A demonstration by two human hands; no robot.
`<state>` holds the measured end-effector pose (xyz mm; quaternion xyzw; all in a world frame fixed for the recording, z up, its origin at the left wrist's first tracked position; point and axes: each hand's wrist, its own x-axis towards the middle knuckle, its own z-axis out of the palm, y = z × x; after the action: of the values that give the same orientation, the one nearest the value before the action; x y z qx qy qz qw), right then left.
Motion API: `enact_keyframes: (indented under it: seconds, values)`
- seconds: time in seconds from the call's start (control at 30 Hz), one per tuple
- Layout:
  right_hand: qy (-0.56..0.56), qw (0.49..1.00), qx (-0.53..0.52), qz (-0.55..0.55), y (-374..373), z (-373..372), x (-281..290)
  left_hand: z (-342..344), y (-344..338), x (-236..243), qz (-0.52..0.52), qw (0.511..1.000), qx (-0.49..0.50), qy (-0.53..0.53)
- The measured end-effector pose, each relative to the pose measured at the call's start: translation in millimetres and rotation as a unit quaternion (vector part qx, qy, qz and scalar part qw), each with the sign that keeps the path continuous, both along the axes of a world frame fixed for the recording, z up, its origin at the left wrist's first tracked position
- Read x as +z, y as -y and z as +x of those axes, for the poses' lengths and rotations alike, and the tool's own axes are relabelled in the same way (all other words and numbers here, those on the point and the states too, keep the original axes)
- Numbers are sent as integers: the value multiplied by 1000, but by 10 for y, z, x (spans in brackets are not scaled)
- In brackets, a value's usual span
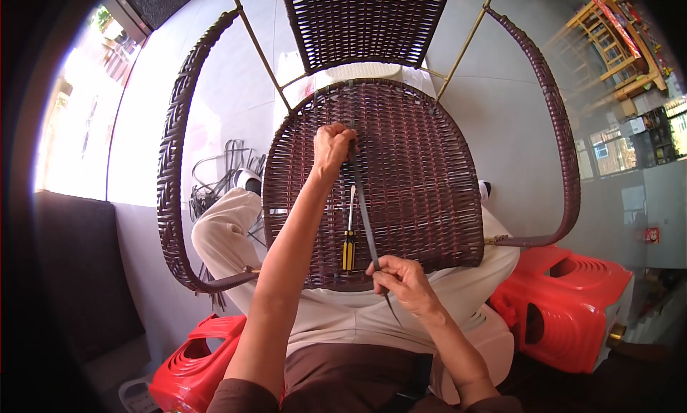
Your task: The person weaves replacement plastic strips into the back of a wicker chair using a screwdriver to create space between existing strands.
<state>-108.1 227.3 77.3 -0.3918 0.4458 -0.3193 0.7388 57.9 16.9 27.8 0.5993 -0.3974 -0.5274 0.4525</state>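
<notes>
A dark brown woven chair [422, 170] with a rounded seat lies before me, its seat over my lap. My left hand [333, 150] is closed on the upper end of a flat grey-black weaving strip [363, 205], close against the far part of the seat. The strip runs down toward me, and my right hand [401, 278] pinches it near its lower end, above the seat's near edge. A tapered tail of the strip hangs below those fingers. Between my hands, a screwdriver [348, 250] with a yellow-and-black handle rests on the weave, its shaft pointing away from me.
The chair's wrapped armrests [175, 148] curve out on both sides, and its backrest [365, 27] stands at the far side. Loose strips [215, 177] lie in a tangle on the floor at left. Red plastic stools [565, 298] flank me. Wooden furniture [615, 48] stands far right.
</notes>
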Motion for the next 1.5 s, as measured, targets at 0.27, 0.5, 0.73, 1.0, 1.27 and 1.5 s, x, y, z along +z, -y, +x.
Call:
enact_keyframes:
  seconds: [0.27, 0.5, 0.73, 1.0, 1.27, 1.5]
  values:
    - [-106, 993, 41, -41, -14, -11, -69, -16, 17, -60, -9, 992, -60, 113]
    - [-121, 991, 16, -56, -45, -29, -143, -55, -68, 17, -34, 983, -56, 169]
    - [-140, 990, 25, 20, -269, -127, -90, -161, -649, 250, 70, 988, -61, -121]
    - [-407, 848, -51, -334, 350, -385, 452, -461, -1579, 474, 40, 986, -54, -150]
    - [-183, 745, 483, -422, 1056, 5, 674, -396, -2231, 651, 1, 990, -103, -95]
    - [-210, 751, 521, -348, 1188, -136, 861, -170, -2351, 690, 89, 967, -179, -156]
